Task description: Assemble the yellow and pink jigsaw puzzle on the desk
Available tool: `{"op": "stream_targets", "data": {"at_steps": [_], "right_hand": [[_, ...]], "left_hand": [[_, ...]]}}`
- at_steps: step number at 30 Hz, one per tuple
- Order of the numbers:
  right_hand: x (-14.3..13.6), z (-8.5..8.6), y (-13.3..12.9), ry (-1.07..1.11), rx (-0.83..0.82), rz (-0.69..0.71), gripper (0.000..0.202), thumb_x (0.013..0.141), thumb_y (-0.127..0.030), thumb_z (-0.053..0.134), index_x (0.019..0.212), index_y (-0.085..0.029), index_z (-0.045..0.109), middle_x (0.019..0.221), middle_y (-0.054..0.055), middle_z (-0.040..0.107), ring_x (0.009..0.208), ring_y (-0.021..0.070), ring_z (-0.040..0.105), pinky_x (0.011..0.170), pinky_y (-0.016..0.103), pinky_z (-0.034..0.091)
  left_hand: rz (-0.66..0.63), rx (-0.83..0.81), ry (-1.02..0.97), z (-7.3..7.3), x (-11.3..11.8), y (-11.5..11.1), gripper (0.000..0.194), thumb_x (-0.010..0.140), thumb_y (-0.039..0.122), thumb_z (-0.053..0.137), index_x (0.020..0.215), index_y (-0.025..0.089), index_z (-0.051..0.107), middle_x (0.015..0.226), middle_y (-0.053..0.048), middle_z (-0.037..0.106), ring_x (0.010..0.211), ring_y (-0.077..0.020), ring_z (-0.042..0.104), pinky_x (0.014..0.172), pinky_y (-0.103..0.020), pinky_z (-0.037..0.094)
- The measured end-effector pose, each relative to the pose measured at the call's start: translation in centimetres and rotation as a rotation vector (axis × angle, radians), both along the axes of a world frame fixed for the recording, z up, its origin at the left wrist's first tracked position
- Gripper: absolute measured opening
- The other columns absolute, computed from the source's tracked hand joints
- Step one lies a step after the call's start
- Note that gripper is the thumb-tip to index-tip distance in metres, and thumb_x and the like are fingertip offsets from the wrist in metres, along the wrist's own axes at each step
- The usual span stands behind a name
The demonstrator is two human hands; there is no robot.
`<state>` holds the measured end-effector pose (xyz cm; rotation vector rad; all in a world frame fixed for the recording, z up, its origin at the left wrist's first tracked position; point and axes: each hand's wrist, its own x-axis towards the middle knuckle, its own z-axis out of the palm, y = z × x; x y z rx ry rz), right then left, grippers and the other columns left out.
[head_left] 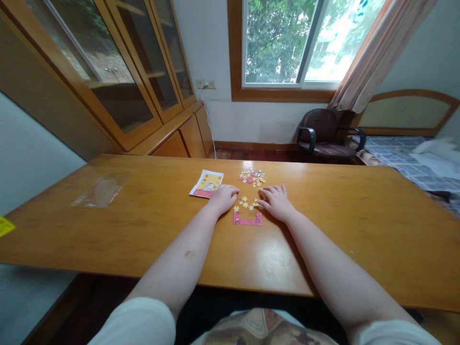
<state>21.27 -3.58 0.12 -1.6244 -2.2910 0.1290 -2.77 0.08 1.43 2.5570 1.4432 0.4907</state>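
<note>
A partly joined jigsaw puzzle (247,222), pink along its bottom edge, lies on the table in front of me. Just above it are several loose yellow puzzle pieces (245,202). My left hand (223,198) rests to the left of these pieces, its fingers lying loosely over the lower right corner of a picture card (206,184). On the other side, my right hand (276,201) has its fingers spread, with thumb and fingertips close to the yellow pieces; whether it touches one is too small to tell. Beyond both hands sits a heap of mixed puzzle pieces (252,177).
The wooden table (151,230) spans the view. A clear plastic bag (99,190) lies on its left side, and a yellow label (5,226) shows at the far left edge. Behind stand a glass-door cabinet (172,122), an armchair (321,129) and a bed (398,148).
</note>
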Motion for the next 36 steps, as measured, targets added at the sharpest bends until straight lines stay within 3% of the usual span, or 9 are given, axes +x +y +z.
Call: {"op": "stream_targets", "data": {"at_steps": [7,10,13,17,23,28,36], "right_hand": [[0.7,-0.2,0.3,0.131,0.164,-0.144,0.024,0.091,-0.031,0.050,0.097,-0.021,0.071,0.101,0.007,0.070,0.106,0.0268,0.053,0.113,0.056,0.014],[0.5,0.1,0.1,0.129,0.134,-0.063,0.022,0.087,-0.023,0.052,0.097,-0.021,0.071,0.098,0.007,0.071,0.102,0.0255,0.055,0.111,0.053,0.019],[-0.1,0.6,-0.4,0.092,0.066,0.102,0.023,0.086,-0.020,0.052,0.097,-0.023,0.072,0.101,0.005,0.071,0.103,0.0236,0.055,0.111,0.052,0.020],[-0.9,1.0,-1.1,0.048,-0.037,0.252,0.025,0.091,-0.027,0.051,0.103,-0.028,0.072,0.116,0.003,0.068,0.116,0.0251,0.050,0.112,0.057,0.017],[-1.6,0.7,-2.0,-0.029,-0.121,0.291,0.035,0.092,-0.043,0.051,0.125,-0.037,0.062,0.144,0.006,0.047,0.136,0.0349,0.032,0.110,0.066,0.012],[-1.5,0.6,-1.8,-0.025,-0.140,0.276,0.035,0.090,-0.047,0.053,0.120,-0.036,0.066,0.142,0.006,0.050,0.137,0.0358,0.031,0.110,0.065,0.012],[-0.8,0.4,-1.1,0.056,-0.088,0.228,0.028,0.090,-0.042,0.055,0.109,-0.030,0.071,0.130,0.007,0.060,0.130,0.0312,0.040,0.110,0.064,0.013]], "left_hand": [[0.000,-0.007,0.095,0.6,0.2,-0.4,0.026,0.083,0.018,0.052,0.091,0.024,0.076,0.094,-0.004,0.072,0.093,-0.0219,0.062,0.091,-0.035,0.046],[0.041,-0.017,0.107,0.5,0.2,-0.4,0.024,0.084,0.022,0.052,0.091,0.024,0.075,0.094,-0.004,0.072,0.093,-0.0220,0.061,0.087,-0.034,0.046],[0.065,-0.023,0.112,0.4,0.2,-0.4,0.024,0.084,0.023,0.052,0.091,0.023,0.074,0.095,-0.004,0.072,0.093,-0.0223,0.061,0.086,-0.033,0.047],[0.076,-0.040,0.115,0.3,0.1,-0.3,0.022,0.085,0.027,0.054,0.093,0.023,0.073,0.096,-0.005,0.071,0.093,-0.0223,0.061,0.087,-0.034,0.046],[0.046,-0.044,0.111,0.3,0.3,-0.4,0.021,0.086,0.028,0.055,0.093,0.023,0.073,0.096,-0.004,0.071,0.093,-0.0212,0.060,0.087,-0.032,0.046],[0.062,-0.033,0.127,0.1,0.2,-0.3,0.025,0.088,0.022,0.050,0.096,0.024,0.073,0.097,-0.005,0.071,0.095,-0.0212,0.061,0.089,-0.032,0.045],[0.077,-0.046,0.113,0.0,0.2,-0.1,0.025,0.087,0.020,0.051,0.096,0.024,0.074,0.098,-0.005,0.071,0.097,-0.0214,0.061,0.091,-0.033,0.045]]}}
